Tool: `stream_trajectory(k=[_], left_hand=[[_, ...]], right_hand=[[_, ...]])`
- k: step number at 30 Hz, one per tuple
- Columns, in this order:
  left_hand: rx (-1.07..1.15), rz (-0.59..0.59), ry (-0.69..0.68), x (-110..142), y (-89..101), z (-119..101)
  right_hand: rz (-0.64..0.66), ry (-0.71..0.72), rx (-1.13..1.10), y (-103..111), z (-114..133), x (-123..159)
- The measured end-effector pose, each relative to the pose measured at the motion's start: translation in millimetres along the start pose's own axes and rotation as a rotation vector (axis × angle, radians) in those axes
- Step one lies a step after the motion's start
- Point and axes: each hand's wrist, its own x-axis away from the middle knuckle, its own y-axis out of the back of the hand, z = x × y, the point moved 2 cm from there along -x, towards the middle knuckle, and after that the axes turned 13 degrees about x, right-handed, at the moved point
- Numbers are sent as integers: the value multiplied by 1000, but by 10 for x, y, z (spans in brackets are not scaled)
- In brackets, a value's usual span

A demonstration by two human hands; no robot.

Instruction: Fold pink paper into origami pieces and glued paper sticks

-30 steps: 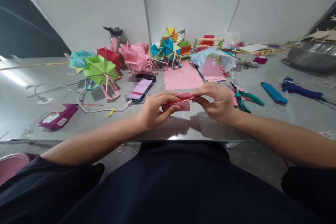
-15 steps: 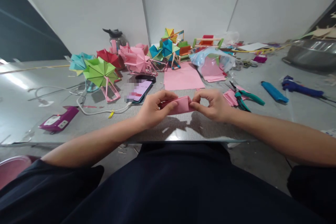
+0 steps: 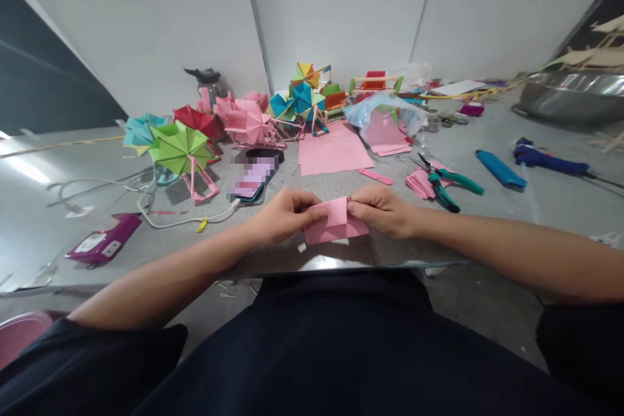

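Between my two hands is a piece of folded pink paper [image 3: 336,213], held just above the front of the grey table [image 3: 195,253]. My left hand [image 3: 288,213] pinches its left side, thumb on the near face. At its right end, my right hand [image 3: 383,209] grips the upper corner between thumb and fingers. A lower flap of the paper hangs toward me. Beyond the hands lie a pink cutter-like strip [image 3: 375,177], larger pink sheets [image 3: 334,149] and a small stack of folded pink pieces [image 3: 420,183].
Green-handled pliers [image 3: 443,185], a blue tube-shaped item [image 3: 501,169] and a blue glue gun [image 3: 550,157] lie to the right. On the left are a phone [image 3: 256,179] with a white cable, a purple device [image 3: 104,238] and paper wheels [image 3: 179,146]. A metal basin [image 3: 575,101] stands far right.
The folded paper has turned so its face shows more, and both hands have come lower and nearer me. The pink strip beyond my right hand has come into sight. The view has shifted slightly.
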Motion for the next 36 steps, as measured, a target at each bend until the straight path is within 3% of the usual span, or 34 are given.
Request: stream_trajectory(k=[5,10,18,27,31,34,36], left_hand=[[-22,20,10,-25,28,26],[33,82,53,-23,-43,25],[55,149,176,-26,-137,30],[122,45,172,-66,-92,110],[102,-13,143,-72,-39,152],[80,-57,159,-69,-22,168],[73,-76,175,-68,-19,175]], right_hand=[[-18,-23,-73,4,-60,-8],[89,-28,-108,-45,-104,-30],[154,-46,-53,-105,-174,-54],[87,-114,-48,-26,-131,-68],[125,-144,69,205,-130,-71],[234,-223,285,605,-155,-9],[242,-344,511,955,-215,88]])
